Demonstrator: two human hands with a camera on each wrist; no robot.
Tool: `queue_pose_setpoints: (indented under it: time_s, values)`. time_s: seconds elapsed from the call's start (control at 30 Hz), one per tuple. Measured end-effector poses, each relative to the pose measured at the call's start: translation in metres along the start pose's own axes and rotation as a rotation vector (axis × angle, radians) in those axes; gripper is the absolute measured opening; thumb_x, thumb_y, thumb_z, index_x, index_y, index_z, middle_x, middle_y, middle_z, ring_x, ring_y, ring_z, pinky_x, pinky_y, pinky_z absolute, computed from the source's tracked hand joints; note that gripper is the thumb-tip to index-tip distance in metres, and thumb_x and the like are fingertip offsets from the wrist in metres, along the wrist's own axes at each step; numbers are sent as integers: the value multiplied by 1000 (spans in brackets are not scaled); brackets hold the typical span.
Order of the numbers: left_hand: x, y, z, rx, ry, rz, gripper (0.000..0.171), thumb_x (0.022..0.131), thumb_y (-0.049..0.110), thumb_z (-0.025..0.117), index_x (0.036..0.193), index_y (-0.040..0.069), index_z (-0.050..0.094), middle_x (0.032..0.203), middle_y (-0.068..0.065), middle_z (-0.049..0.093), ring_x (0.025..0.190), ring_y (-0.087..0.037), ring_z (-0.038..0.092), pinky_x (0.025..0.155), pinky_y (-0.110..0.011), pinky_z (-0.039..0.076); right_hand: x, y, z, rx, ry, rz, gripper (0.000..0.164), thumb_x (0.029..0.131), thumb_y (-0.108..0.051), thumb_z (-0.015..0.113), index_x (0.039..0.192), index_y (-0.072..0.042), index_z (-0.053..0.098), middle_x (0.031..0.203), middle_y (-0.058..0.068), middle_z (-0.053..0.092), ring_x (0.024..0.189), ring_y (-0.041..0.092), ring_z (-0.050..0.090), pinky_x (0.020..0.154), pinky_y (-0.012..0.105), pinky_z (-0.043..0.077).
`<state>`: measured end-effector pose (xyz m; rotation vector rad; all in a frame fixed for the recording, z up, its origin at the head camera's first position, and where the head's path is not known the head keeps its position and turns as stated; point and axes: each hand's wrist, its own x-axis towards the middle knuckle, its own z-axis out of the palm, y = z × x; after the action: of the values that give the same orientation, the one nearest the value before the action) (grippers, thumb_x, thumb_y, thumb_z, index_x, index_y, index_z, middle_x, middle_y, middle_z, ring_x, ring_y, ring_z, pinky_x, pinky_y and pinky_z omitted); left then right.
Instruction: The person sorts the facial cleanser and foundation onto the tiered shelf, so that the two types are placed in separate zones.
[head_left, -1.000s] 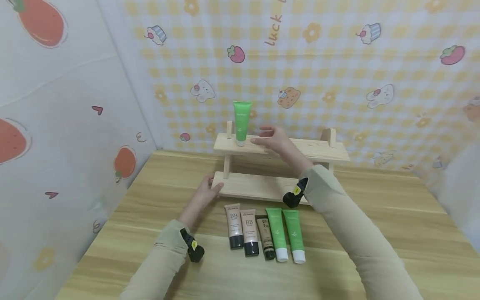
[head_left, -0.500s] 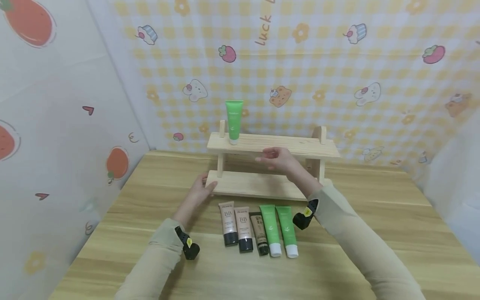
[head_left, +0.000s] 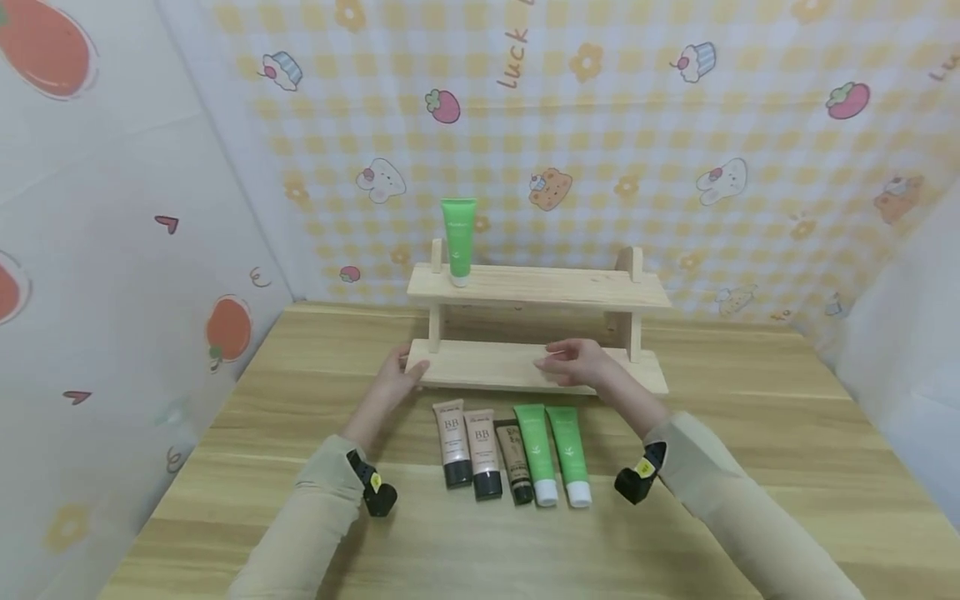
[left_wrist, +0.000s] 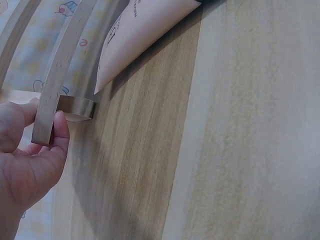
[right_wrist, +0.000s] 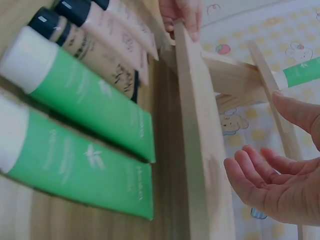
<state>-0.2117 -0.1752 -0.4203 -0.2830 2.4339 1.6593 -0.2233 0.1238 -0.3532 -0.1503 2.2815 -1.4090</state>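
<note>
A two-tier wooden shelf (head_left: 555, 286) stands at the back of the table. My left hand (head_left: 392, 379) grips the left end of its lower board (head_left: 472, 365); in the left wrist view, thumb and fingers pinch the wood (left_wrist: 47, 107). On the upper board's left end, a green squeeze tube (head_left: 460, 237) stands upright on its white cap. My right hand (head_left: 581, 365) hovers about the lower board, fingers loosely bent, holding nothing; the right wrist view shows its palm (right_wrist: 290, 200) bare between the two boards.
In front of the shelf several tubes lie in a row: two pink BB cream tubes (head_left: 483, 446), a smaller brown tube (head_left: 513, 458) and two green tubes (head_left: 567, 450). A yellow checked cloth (head_left: 525, 125) hangs behind, and a white printed cloth (head_left: 135, 275) at the left.
My right hand has come down from beside the upright green tube to the lower board. My left hand keeps its grip on the shelf. The head view has shifted slightly.
</note>
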Motion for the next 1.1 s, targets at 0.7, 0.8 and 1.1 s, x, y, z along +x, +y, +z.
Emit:
queue_pose_setpoints:
  time_s: [0.7, 0.8, 1.1]
  values:
    - [3, 1, -3, 17, 7, -11, 63, 94, 22, 50, 143, -1, 17, 135, -29, 38, 89, -23, 59, 83, -31, 51, -28, 56, -2, -271, -56, 213, 58, 81, -24, 68, 121, 13, 48, 99, 20, 60, 79, 19, 62, 71, 30, 56]
    - [4, 1, -2, 27, 4, -18, 63, 94, 23, 50, 143, 0, 17, 136, -29, 38, 95, -28, 59, 89, -35, 49, -29, 61, 4, -261, -30, 241, 65, 77, -23, 73, 122, 14, 45, 96, 17, 59, 73, 16, 61, 66, 29, 56]
    - [2, 1, -3, 37, 11, -29, 63, 94, 26, 50, 143, 2, 18, 136, -27, 39, 88, -22, 59, 93, -39, 46, -24, 63, 20, -233, -59, 257, 23, 78, -15, 72, 81, 0, 55, 80, 9, 61, 66, 14, 63, 61, 29, 57]
